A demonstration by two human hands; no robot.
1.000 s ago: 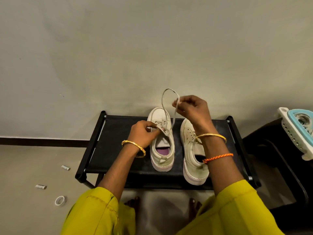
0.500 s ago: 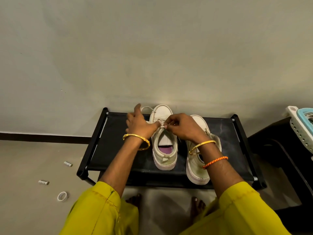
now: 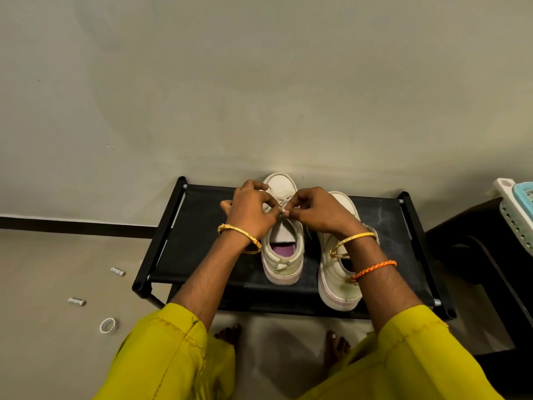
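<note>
White lace (image 3: pixel 282 202) of the left sneaker (image 3: pixel 284 265), which stands on the black shoe rack (image 3: pixel 202 243), is pinched by left hand (image 3: pixel 251 212) and right hand (image 3: pixel 316 210). If either pinch slackens, the knot could slip loose.

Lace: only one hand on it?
No, the left hand and the right hand both pinch the lace over the left-side shoe.

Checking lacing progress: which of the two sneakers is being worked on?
The left sneaker, showing a purple insole: left hand and right hand pinch its lace.
</note>
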